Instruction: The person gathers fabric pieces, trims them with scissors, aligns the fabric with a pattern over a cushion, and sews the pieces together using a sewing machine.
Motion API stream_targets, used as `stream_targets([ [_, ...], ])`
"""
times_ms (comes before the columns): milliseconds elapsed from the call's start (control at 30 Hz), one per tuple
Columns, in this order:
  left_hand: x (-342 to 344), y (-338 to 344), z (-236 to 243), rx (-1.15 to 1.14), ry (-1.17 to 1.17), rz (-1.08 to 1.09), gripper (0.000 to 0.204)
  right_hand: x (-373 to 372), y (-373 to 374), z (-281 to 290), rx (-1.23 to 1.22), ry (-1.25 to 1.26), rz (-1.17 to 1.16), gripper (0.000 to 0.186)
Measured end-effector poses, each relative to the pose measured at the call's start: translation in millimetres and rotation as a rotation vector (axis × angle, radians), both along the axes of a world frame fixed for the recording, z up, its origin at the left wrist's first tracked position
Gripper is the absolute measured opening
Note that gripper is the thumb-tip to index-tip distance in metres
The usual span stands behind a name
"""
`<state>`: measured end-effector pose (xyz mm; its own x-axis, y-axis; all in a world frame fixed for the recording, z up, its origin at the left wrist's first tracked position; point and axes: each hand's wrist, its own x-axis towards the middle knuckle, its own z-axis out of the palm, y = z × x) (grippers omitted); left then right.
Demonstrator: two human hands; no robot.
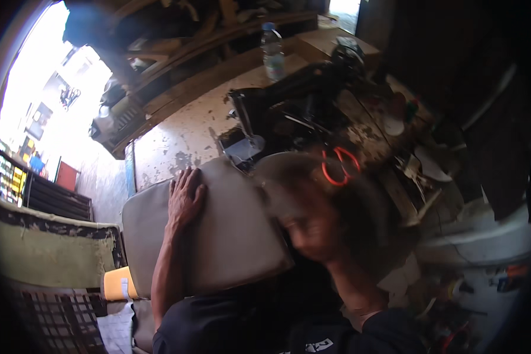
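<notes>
My left hand (184, 196) lies spread on a grey-brown padded panel (239, 230) across my lap. My right hand (312, 230), smeared by motion, is at the panel's right side, over a blurred dark grey shape (366, 218); what its fingers hold, if anything, is unclear. Just above it are orange-handled scissors (330, 177). Beyond the panel stands a black sewing machine (277, 94) on a worn worktable (174, 144), with a plastic bottle (273, 56) behind it.
A bright doorway (41, 71) opens at upper left. A worn green ledge (47, 248) and a yellow cushion (117, 283) are at lower left. Cluttered wooden shelving (189, 47) runs along the back. At right are a wooden drawer (413, 200) and a white surface (466, 239) with tools.
</notes>
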<state>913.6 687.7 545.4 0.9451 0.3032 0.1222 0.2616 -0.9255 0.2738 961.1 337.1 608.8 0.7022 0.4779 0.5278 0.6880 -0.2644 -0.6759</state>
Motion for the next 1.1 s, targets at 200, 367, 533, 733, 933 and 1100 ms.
stream_targets([
  [200,-7.0,25.2,-3.9,-0.549,-0.324,0.196,0.037,-29.8,66.2,-56.2,-0.35,-0.1,0.339,0.055],
  [367,0.9,18.3,7.1,-0.542,-0.287,0.232,0.038,-28.1,64.9,-49.3,-0.352,-0.061,0.374,0.053],
  [533,23.0,1.3,25.2,-0.33,-0.228,-0.041,0.041,-48.2,72.1,-36.4,-0.288,-0.001,0.551,0.058],
  [733,25.8,-13.0,10.6,-0.132,-0.192,-0.186,0.042,-72.1,63.7,-40.6,-0.338,0.008,0.339,0.057],
  [933,27.2,-21.2,2.4,-0.117,-0.072,-0.2,0.047,-76.1,60.3,-35.7,-0.353,0.048,0.29,0.056],
  [1100,42.2,-17.3,-4.2,-0.145,-0.095,-0.283,0.049,-74.8,60.9,-36.6,-0.364,0.023,0.287,0.055],
])
